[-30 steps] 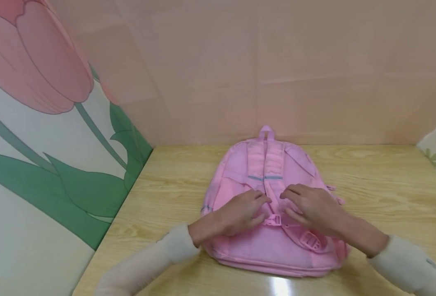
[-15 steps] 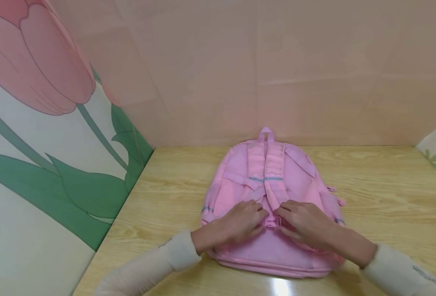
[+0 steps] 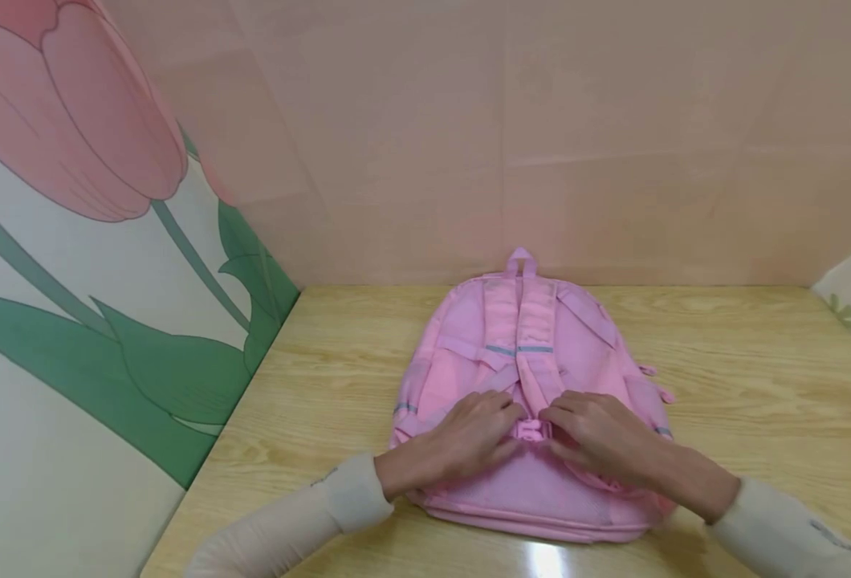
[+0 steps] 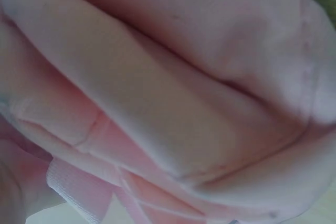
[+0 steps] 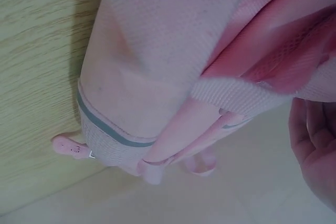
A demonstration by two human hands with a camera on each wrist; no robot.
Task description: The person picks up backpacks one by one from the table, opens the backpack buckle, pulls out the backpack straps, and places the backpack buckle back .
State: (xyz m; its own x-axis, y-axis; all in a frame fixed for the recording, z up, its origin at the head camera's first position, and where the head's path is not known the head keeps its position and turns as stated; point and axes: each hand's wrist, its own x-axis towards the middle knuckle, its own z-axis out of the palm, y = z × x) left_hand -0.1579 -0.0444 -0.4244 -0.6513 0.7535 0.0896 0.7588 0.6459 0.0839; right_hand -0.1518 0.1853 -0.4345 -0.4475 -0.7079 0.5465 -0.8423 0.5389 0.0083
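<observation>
Governing relation, as judged: the buckle point(image 3: 531, 431) lies directly between the two sets of fingertips, its long axis running crosswise from the left hand point(image 3: 472, 433) to the right hand point(image 3: 602, 431). Neither hand is clearly nearer; each stands at its own end of the buckle. The fingers of both hands are curled, with little gap between thumb and forefinger, and appear to pinch one end of the buckle apiece; the exact contact is partly covered by the fingers themselves. Whether the buckle's two halves are fully joined cannot be told.

The backpack point(image 3: 519, 491) lies beneath both hands, its long axis pointing away past the fingertips, on a table point(image 3: 324, 353) that extends to both sides of the fingers. In the right wrist view, a pale band point(image 5: 247, 96) reaches the curled right fingers. The left wrist view shows mostly pink cloth point(image 4: 157, 93), and the left fingertips cannot be made out there.

Count: buckle, one; backpack, one; shoulder straps point(image 3: 536, 313), two, side by side beyond the fingertips; top loop point(image 3: 520, 254), one, farther beyond; zip pulls point(image 3: 667, 394), two visible in the head view, to the right of the right fingers; hands, two; sleeves point(image 3: 356, 491), two, behind the fingers
</observation>
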